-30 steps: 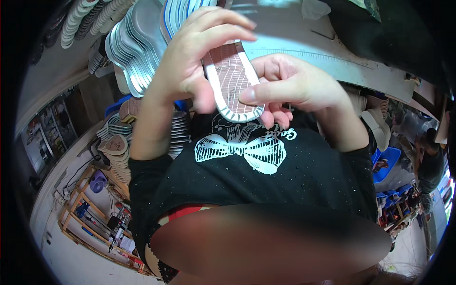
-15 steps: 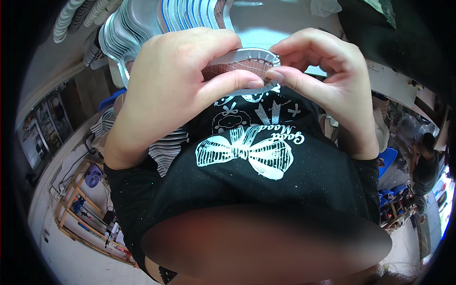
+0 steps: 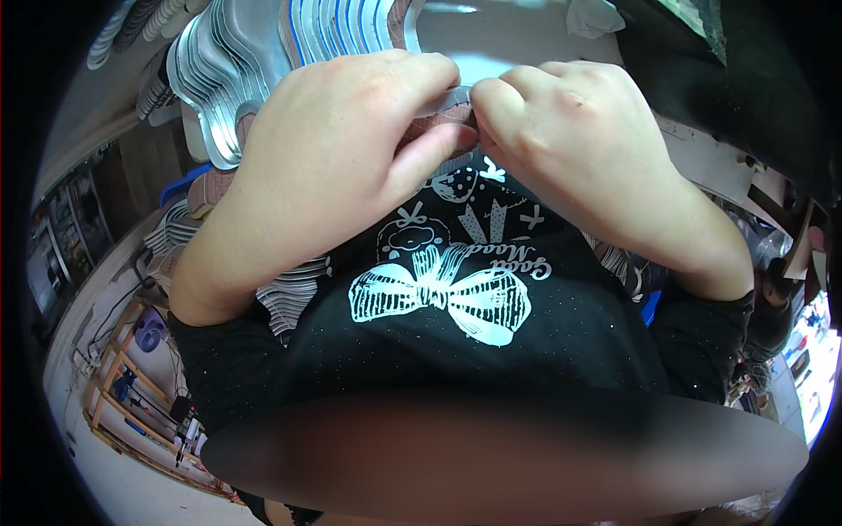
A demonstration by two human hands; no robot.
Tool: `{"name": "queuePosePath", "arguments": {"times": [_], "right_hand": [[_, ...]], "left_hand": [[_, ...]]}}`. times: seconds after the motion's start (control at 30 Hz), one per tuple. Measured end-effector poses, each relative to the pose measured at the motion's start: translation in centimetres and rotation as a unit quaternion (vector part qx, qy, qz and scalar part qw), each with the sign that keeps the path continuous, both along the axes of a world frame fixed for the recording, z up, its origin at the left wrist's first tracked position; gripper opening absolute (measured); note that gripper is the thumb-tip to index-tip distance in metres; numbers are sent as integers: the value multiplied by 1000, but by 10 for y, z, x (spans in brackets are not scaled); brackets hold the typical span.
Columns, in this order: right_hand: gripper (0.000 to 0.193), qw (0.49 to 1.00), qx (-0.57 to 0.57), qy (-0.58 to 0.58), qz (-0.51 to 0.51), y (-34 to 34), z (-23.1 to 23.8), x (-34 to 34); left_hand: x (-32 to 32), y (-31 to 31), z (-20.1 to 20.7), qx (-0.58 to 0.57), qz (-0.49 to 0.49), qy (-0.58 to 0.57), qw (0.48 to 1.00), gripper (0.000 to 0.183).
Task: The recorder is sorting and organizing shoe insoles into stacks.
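An insole (image 3: pixel 449 117) is held up in front of my chest, with a brown, grid-lined underside and silver material along its edge. My left hand (image 3: pixel 351 140) grips it, thumb across the brown face and fingers behind. My right hand (image 3: pixel 574 153) is closed at the insole's right end, knuckles up; its curled fingers hide that end. Beyond my left hand lies a fanned row of silver insoles (image 3: pixel 215 66). Next to it stand more insoles with blue and white edges (image 3: pixel 342 31).
A pale work surface (image 3: pixel 491 44) lies beyond my hands, with a crumpled white plastic bag (image 3: pixel 595 16) on it. Striped stacks of insoles (image 3: pixel 294 294) show by my left elbow. A wooden rack (image 3: pixel 114 386) stands at lower left. Another person (image 3: pixel 772 307) is partly visible at far right.
My right hand has turned over, from a thumb-and-finger pinch with the palm showing to a closed grip with its back up, and covers more of the insole. My left hand keeps its hold.
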State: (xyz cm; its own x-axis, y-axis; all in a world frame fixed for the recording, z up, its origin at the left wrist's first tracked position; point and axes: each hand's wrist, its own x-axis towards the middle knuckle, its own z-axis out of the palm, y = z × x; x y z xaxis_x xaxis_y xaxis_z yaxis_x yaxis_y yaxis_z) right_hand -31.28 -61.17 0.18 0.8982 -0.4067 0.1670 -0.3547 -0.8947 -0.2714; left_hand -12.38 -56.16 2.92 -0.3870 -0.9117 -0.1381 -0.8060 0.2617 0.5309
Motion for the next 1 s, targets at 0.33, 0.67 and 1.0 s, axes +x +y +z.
{"name": "queuePosePath", "arguments": {"times": [0.33, 0.67, 1.0], "right_hand": [[23, 961, 239, -138, -8, -26, 3, -12], [12, 1000, 26, 0, 5, -20, 9, 5], [39, 929, 358, -46, -75, -49, 12, 4]], "left_hand": [[10, -1, -1, 23, 42, 58, 997, 29], [6, -13, -1, -11, 22, 43, 999, 29], [9, -18, 9, -27, 60, 100, 993, 27]]}}
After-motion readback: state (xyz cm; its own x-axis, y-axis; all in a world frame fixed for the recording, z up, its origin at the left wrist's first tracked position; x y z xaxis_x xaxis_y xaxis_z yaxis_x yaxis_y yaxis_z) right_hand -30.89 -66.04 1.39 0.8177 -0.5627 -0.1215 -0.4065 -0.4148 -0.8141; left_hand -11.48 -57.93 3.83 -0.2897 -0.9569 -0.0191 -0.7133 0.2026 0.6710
